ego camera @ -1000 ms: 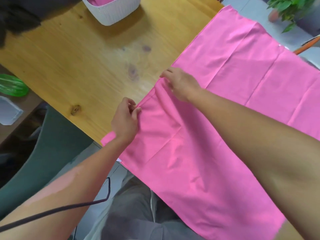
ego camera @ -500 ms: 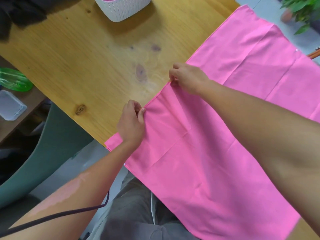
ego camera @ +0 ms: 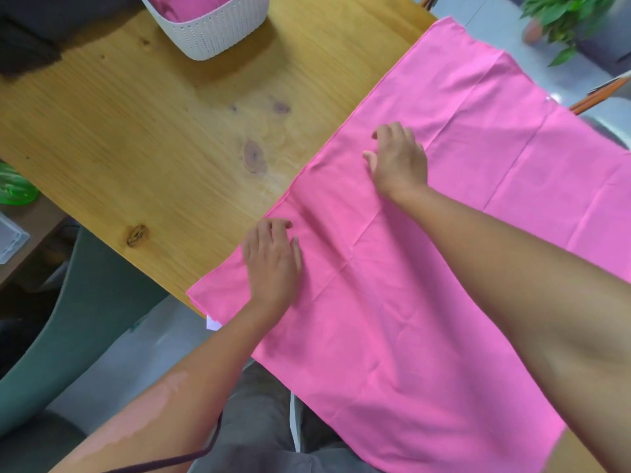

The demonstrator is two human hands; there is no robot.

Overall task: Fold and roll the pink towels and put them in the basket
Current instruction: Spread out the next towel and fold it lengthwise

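Observation:
A large pink towel (ego camera: 426, 268) lies spread flat across the right half of the wooden table (ego camera: 153, 131), its near part hanging over the table's front edge. My left hand (ego camera: 273, 261) rests palm down on the towel near its left edge, fingers apart. My right hand (ego camera: 399, 158) lies flat on the towel farther along the same edge, fingers spread. Neither hand grips the cloth. A white woven basket (ego camera: 215, 32) stands at the table's far side with pink cloth inside.
A dark cloth (ego camera: 27, 46) lies at the table's far left corner. A green chair (ego camera: 75, 319) stands left of the table, with a green object (ego camera: 15, 186) and a clear plastic box (ego camera: 10, 240) beyond it. A potted plant (ego camera: 563, 22) is at the upper right.
Both hands let go of the towel's left edge, which they were pinching, and now lie flat on the cloth, moved slightly inward. The towel edge lies flat on the table.

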